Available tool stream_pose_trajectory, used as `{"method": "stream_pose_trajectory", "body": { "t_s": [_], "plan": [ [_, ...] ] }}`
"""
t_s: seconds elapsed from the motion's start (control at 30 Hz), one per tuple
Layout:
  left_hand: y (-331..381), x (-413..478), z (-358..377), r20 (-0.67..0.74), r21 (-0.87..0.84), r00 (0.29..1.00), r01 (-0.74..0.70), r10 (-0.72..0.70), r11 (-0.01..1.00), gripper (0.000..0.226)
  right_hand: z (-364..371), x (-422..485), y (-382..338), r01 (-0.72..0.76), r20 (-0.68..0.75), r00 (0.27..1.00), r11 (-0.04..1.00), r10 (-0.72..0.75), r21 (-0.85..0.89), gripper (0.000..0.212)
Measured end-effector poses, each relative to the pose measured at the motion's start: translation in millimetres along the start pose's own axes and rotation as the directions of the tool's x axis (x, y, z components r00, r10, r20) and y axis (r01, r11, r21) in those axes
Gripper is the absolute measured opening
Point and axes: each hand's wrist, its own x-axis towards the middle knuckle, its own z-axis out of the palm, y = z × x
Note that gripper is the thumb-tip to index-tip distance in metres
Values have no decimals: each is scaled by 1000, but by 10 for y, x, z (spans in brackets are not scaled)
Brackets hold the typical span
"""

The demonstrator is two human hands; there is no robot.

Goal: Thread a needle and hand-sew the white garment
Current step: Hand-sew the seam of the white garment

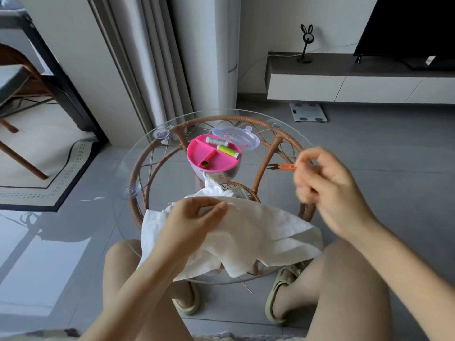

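Obs: the white thin-fabric garment (258,232) lies crumpled on the near half of the round glass-topped rattan table (138,153). Its hem hangs over the near edge toward the person's knees.

Handling (judged): light, soft and limp. It is likely to slide on the glass and bunch under any pull. Best taken by pinching a fold right beside the seam being worked, with tension kept low.

Left hand (194,217): palm down on the garment's upper fold, thumb and forefinger closed on a small pinch of cloth.

Right hand (327,185): raised to the right of the garment and apart from it, fingers curled, motion-blurred. The fingertips overlap the handle end of the small orange thread snips (283,166). Cannot tell whether they grasp the snips, a needle, or nothing.

Needle and thread are not resolvable. The round pink sewing box (211,156) stands open behind the garment, spools inside.
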Motion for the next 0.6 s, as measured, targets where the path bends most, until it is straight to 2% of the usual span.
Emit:
{"method": "stream_pose_trajectory", "body": {
  "t_s": [0.07, 0.1, 0.13, 0.17, 0.2, 0.23, 0.27, 0.33, 0.43, 0.5, 0.6],
  "plan": [
    [-7, 5, -81, -17, -7, 999, 32, -32, 999, 14, -432, 191, 287, -48, -179, 984, 967, 3, -250, 30],
    [-8, 6, -116, -23, -9, 999, 46, -47, 999, 13, -664, 285, 437, -94, -265, 964, 910, -17, -403, 34],
    [-13, 13, -152, -28, -17, 998, 60, -60, 998, 13, -893, 380, 591, -160, -327, 944, 816, -38, -556, 31],
    [-19, 22, -183, -33, -27, 997, 72, -73, 997, 13, -1090, 453, 722, -264, -383, 923, 673, -32, -691, 23],
    [-24, 31, -203, -36, -36, 996, 82, -84, 996, 13, -1243, 496, 814, -381, -450, 893, 519, -8, -765, 17],
    [-23, 31, -210, -34, -44, 995, 93, -95, 995, 14, -1298, 512, 853, -463, -506, 862, 409, 4, -786, 12],
    [-20, 35, -212, -29, -52, 994, 102, -104, 993, 14, -1258, 533, 856, -484, -522, 853, 359, -11, -798, 10],
    [-18, 46, -203, -18, -58, 993, 115, -116, 992, 15, -943, 558, 746, -371, -436, 897, 415, -71, -831, 10],
    [-18, 52, -191, -9, -54, 993, 120, -121, 991, 15, -275, 398, 512, -28, -140, 979, 587, -147, -809, 11],
    [-15, 53, -194, -4, -59, 992, 122, -123, 991, 15, 83, 191, 391, 187, 109, 981, 625, -161, -758, 13],
    [-4, 42, -204, 15, -66, 993, 118, -117, 991, 16, 350, 12, 383, 306, 298, 946, 657, -128, -689, 21]
  ]
}}
